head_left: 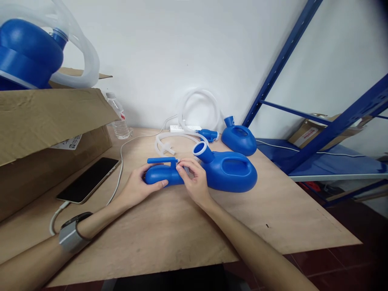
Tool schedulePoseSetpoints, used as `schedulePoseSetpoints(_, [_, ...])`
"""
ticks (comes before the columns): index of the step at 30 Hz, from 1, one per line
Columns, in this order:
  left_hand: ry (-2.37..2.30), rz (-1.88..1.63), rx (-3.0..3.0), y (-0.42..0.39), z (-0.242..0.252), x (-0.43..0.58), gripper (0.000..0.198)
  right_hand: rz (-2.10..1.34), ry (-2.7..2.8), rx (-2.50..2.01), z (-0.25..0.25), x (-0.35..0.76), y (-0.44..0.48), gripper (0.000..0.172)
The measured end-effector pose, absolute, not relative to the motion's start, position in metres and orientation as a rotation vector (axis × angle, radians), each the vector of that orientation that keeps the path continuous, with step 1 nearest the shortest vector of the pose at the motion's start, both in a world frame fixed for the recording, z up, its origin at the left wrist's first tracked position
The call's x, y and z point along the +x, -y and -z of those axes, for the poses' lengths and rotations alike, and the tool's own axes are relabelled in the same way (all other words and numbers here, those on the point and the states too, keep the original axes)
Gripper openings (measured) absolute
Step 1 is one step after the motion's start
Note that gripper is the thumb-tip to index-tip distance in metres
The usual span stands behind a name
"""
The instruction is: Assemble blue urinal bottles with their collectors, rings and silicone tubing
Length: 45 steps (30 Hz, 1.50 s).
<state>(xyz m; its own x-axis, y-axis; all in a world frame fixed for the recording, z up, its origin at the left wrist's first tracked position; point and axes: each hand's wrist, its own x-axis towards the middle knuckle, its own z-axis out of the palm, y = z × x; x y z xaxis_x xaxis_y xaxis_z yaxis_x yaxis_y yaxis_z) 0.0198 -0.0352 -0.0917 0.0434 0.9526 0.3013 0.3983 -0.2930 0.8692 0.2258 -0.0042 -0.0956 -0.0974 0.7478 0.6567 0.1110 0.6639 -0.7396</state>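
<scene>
Blue plastic forms the rounded, handled bottle (157, 174) lying on its side on the table (136, 250), between both hands; the left hand (141, 180) cups its closed end, thumb along the near side; the right hand (194, 176) is narrow, thumb and forefinger pinched on its other end, hiding much of it; the bottle looks light, fairly stiff and smooth enough to slip, so the rounded body or the bar handle (160, 160) on top seems the best hold; a larger blue jug (227, 178) sits just right of the right hand and crowds that side; a pale tube (162, 141) curls beyond the hands, with another blue jug (239, 139) farther right; left of the left hand lie a white cable (121, 157), a dark phone (89, 180) and a cardboard box (45, 125).
</scene>
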Motion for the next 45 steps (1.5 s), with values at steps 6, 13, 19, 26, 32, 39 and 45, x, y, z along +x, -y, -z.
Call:
schedulePoseSetpoints(6, [-1.332, -1.245, 1.797, 0.036, 0.087, 0.021, 0.062, -0.622, 1.527, -0.721, 0.097, 0.223, 0.008, 0.007])
schedulePoseSetpoints(13, [-1.428, -1.214, 1.83, 0.037, 0.089, 0.019, 0.056, -0.731, 1.457, -0.671, 0.102, 0.22, 0.008, 0.027])
schedulePoseSetpoints(19, [-1.499, -1.236, 1.989, 0.039, 0.089, 0.018, 0.053, -0.743, 1.497, -0.659, 0.1, 0.219, 0.011, 0.026])
schedulePoseSetpoints(26, [-1.497, -1.288, 2.169, 0.043, 0.085, 0.017, 0.048, -0.676, 1.578, -0.643, 0.095, 0.221, 0.017, 0.03])
schedulePoseSetpoints(32, [-1.504, -1.317, 2.21, 0.046, 0.083, 0.021, 0.047, -0.681, 1.551, -0.658, 0.096, 0.218, 0.02, 0.029])
schedulePoseSetpoints(39, [-1.556, -1.446, 2.255, 0.046, 0.077, 0.022, 0.044, -0.89, 1.623, -0.692, 0.085, 0.22, 0.023, 0.033])
schedulePoseSetpoints(45, [-1.594, -1.453, 2.297, 0.045, 0.078, 0.02, 0.045, -0.988, 1.658, -0.66, 0.084, 0.226, 0.018, 0.036])
